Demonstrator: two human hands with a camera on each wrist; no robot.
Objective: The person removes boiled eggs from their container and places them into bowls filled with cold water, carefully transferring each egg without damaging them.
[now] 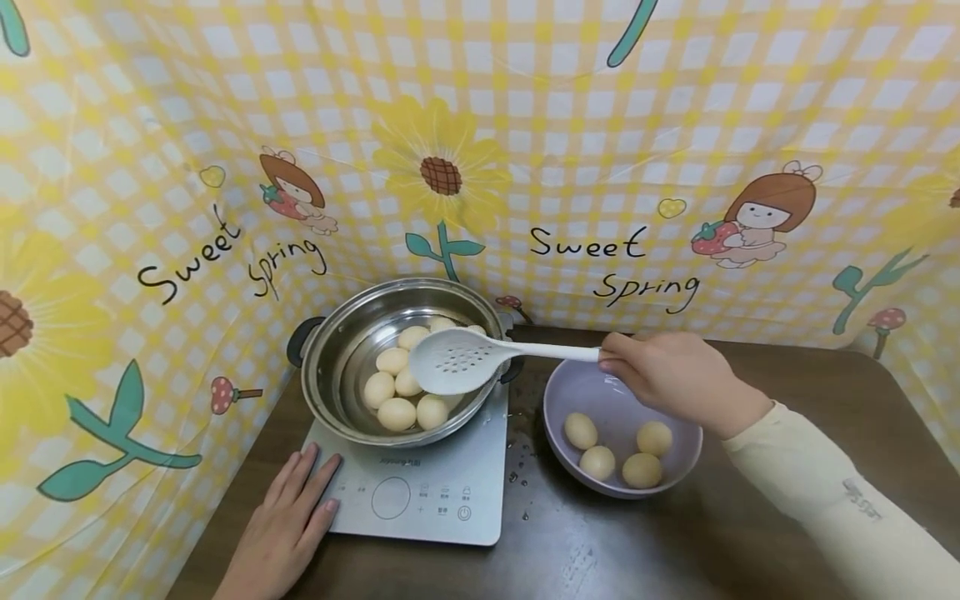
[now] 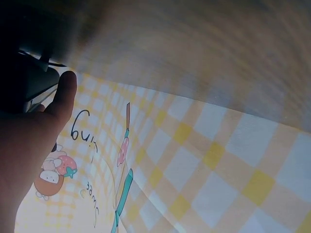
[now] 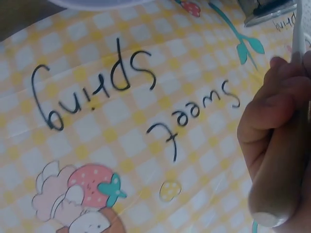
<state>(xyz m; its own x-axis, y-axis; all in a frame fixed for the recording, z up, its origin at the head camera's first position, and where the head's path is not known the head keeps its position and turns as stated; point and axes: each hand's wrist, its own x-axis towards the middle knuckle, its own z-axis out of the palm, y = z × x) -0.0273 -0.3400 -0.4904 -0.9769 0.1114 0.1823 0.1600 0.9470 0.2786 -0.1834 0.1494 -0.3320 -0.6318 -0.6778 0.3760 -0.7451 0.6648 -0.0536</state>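
My right hand (image 1: 675, 375) grips a white slotted spoon (image 1: 457, 360) whose handle ends in a wooden-looking grip (image 3: 276, 194) in the right wrist view. The spoon's perforated head is bare and hangs over the right part of a steel pot (image 1: 352, 350), overlapping some of the eggs in it. Several pale eggs (image 1: 396, 414) lie in the pot. Below my right hand stands a purple bowl (image 1: 615, 404) with several eggs (image 1: 597, 462) in it. My left hand (image 1: 281, 517) rests with fingers extended at the left edge of the induction cooktop (image 1: 420, 533).
The pot stands on the cooktop, its black side handle (image 1: 302, 340) pointing left. Water drops lie on the dark wooden table (image 1: 540, 550) between cooktop and bowl. A yellow checked cloth (image 1: 570, 167) hangs close behind and along the left side.
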